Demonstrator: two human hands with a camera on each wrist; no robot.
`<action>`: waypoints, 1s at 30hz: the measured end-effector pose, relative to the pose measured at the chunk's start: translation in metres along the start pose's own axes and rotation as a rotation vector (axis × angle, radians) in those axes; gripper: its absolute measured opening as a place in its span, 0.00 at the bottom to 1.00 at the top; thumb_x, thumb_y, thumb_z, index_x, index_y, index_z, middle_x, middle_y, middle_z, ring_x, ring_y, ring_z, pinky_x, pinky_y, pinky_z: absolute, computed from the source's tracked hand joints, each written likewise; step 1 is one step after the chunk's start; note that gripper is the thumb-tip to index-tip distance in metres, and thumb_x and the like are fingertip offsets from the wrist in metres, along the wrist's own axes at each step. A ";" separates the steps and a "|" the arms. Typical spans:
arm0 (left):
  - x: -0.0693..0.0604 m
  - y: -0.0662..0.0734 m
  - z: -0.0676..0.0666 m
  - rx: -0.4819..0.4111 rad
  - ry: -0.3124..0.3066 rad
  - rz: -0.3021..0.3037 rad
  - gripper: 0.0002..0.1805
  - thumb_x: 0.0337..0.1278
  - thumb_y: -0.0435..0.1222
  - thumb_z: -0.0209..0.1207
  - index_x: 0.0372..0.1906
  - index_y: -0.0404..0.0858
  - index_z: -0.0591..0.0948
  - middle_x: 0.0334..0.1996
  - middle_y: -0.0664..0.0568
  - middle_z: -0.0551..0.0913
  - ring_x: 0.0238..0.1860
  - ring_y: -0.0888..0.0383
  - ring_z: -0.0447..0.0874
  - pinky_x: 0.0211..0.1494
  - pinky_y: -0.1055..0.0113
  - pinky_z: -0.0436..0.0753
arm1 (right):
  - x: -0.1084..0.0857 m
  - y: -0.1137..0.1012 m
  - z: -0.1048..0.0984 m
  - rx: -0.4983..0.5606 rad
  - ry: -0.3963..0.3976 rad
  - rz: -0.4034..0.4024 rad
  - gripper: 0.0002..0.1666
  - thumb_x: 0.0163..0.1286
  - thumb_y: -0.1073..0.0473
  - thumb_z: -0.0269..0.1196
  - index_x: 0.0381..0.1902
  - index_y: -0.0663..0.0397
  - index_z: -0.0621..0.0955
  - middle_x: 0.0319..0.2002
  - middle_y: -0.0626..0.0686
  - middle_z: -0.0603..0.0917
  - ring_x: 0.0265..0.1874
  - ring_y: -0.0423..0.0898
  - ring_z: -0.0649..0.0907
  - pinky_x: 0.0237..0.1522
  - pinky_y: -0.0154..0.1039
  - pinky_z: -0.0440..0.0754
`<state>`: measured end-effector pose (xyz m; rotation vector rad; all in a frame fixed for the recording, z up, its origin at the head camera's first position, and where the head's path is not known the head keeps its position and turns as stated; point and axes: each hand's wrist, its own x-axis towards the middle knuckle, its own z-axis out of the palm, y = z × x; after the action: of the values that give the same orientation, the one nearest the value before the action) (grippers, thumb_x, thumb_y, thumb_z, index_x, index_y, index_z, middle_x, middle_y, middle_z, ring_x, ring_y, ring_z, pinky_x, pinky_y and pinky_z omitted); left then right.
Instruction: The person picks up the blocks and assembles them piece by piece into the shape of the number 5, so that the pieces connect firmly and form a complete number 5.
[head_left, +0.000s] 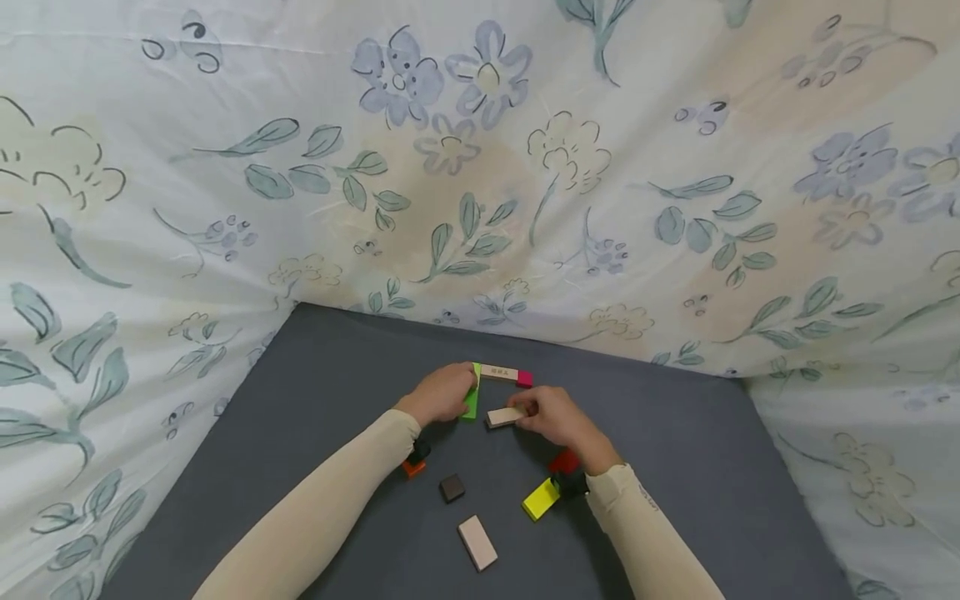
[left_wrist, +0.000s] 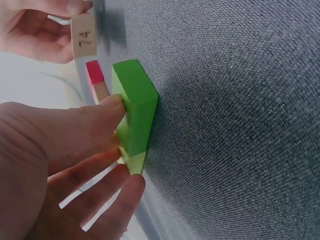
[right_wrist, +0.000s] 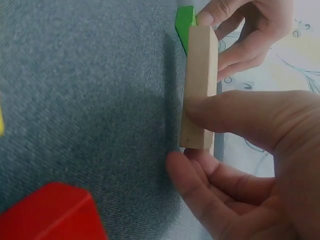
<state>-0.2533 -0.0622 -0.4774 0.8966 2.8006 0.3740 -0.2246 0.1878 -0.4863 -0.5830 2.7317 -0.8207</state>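
Bare wood: the plain wooden block [head_left: 502, 417] is held in the right hand [head_left: 553, 414], thumb on one side and fingers on the other. The left hand [head_left: 446, 393] pinches the green block [head_left: 470, 407] between thumb and fingers. The hands are apart.

Governing relation: the wooden block lies right of the green block, with a gap between them. Its long axis runs roughly left to right, the right end slightly farther; the long axis of the green block runs near to far. The right hand is the nearer hand to the wooden block. On the far side, the printed block [head_left: 498, 372] extends right from the green block's far end to a pink-red piece [head_left: 525, 379].

Visibility limits: the left arm partly covers the orange block [head_left: 413, 470]; the right wrist partly covers the red block [head_left: 564, 461]. The printed characters are too small to read. It cannot be determined whether the paler green section is a second block, or whether the wooden block's underside touches the grey surface [head_left: 337, 358].
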 end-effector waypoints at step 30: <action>0.000 0.003 -0.008 -0.008 -0.035 -0.013 0.13 0.68 0.32 0.73 0.54 0.36 0.89 0.58 0.45 0.82 0.48 0.51 0.82 0.47 0.56 0.83 | 0.004 -0.022 0.019 -0.066 0.116 0.140 0.11 0.70 0.59 0.77 0.49 0.53 0.92 0.26 0.46 0.82 0.21 0.44 0.77 0.26 0.39 0.76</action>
<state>-0.2531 -0.0613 -0.4689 0.8736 2.7699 0.3638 -0.2154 0.1603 -0.4904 -0.3617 2.8755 -0.7556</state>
